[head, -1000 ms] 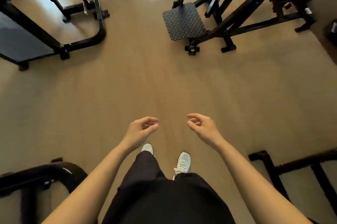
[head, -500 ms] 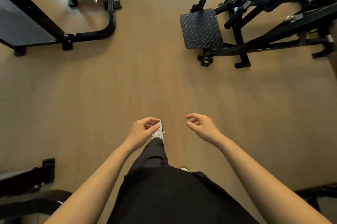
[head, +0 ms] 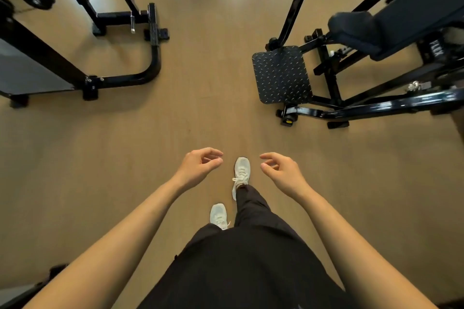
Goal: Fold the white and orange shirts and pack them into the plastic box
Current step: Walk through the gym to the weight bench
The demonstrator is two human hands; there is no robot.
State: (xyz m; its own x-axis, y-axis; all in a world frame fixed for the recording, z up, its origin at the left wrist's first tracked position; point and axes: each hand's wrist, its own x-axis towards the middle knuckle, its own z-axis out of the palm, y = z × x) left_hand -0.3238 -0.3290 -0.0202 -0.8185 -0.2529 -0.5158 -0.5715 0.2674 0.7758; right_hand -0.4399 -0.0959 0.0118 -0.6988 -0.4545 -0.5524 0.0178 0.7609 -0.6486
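Neither shirt nor the plastic box is in view. My left hand [head: 199, 166] hangs in front of me over the wooden floor, fingers loosely curled and apart, holding nothing. My right hand [head: 280, 170] is level with it, a shoe's width to the right, also loosely curled with nothing in it. Between and below the hands are my white sneakers [head: 241, 170] and black trousers [head: 251, 258].
A black gym machine frame [head: 150, 67] stands at the upper left. At the upper right stands another machine with a checkered foot plate [head: 281, 73] and a padded seat [head: 376, 29]. A bare strip of wooden floor [head: 208, 82] runs between them. A dark frame piece [head: 37, 286] is at the bottom left.
I have walked forward: both machines have slid nearer and lower in view, and my feet have swapped positions. Both hands stay held out in front, holding nothing.
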